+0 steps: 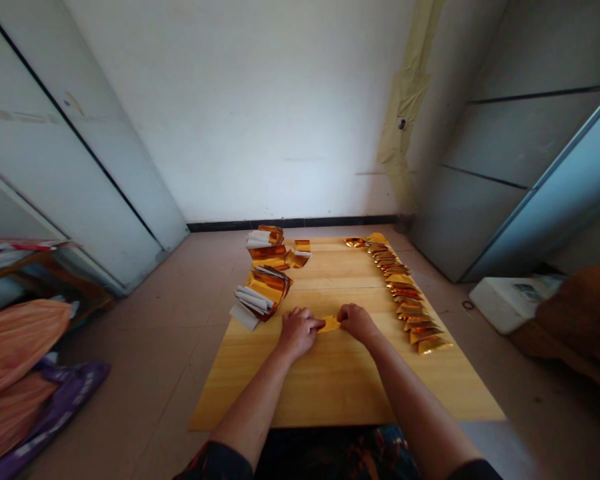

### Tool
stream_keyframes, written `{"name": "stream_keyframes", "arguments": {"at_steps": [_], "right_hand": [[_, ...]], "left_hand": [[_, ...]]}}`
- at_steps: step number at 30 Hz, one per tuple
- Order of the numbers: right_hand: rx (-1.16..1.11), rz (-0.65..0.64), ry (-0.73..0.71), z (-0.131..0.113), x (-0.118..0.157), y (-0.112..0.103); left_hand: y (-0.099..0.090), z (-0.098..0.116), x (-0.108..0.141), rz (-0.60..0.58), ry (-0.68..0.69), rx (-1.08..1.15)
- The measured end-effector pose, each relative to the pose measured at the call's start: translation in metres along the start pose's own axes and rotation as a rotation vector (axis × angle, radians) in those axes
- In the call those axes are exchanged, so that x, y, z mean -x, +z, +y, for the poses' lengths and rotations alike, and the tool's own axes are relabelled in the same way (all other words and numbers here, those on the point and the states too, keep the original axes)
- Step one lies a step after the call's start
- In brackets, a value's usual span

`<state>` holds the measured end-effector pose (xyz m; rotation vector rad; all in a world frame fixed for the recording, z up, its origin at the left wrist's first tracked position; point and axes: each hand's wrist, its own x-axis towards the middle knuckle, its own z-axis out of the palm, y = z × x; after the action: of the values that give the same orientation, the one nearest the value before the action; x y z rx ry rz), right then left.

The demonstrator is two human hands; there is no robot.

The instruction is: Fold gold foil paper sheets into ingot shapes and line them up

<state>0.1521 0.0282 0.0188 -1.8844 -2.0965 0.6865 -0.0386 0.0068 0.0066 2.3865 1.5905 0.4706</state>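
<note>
Left hand [297, 331], right hand [356, 322] nearly closed, fingers pinching gold foil strip [329, 324] between them. Folded foil row [405, 293] right of fingers, foil-and-paper stack [263, 293] left; wooden board [340, 393] runs below to near edge.

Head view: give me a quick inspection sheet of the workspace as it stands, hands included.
surface: pale wooden board with tiled floor around it
job's things: gold foil strip between the hands; row of folded gold foil pieces along the right side; stacks of gold foil and white paper at left
clutter: orange bag and purple bag on the left
grippers: left hand and right hand both touch the strip
cables: nothing seen
surroundings: white wall ahead; white box at right
</note>
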Motion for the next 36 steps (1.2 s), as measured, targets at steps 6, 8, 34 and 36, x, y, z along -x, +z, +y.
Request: {"name": "stream_keyframes", "arguments": {"at_steps": [6,8,34,36], "right_hand": [[0.04,-0.003,-0.08,0.008,0.005,-0.002],[0.069,0.001,-0.107,0.006,0.007,-0.002],[0.384,0.058,-0.388,-0.009,0.021,-0.002],[0.383,0.069,-0.392,-0.007,0.019,0.0]], "left_hand": [[-0.003,-0.001,-0.001,-0.012,0.027,0.02],[-0.003,-0.001,-0.002,-0.017,0.042,0.02],[0.01,-0.002,0.0,0.118,0.183,-0.103],[0.011,-0.003,0.0,0.119,0.191,-0.102]]}}
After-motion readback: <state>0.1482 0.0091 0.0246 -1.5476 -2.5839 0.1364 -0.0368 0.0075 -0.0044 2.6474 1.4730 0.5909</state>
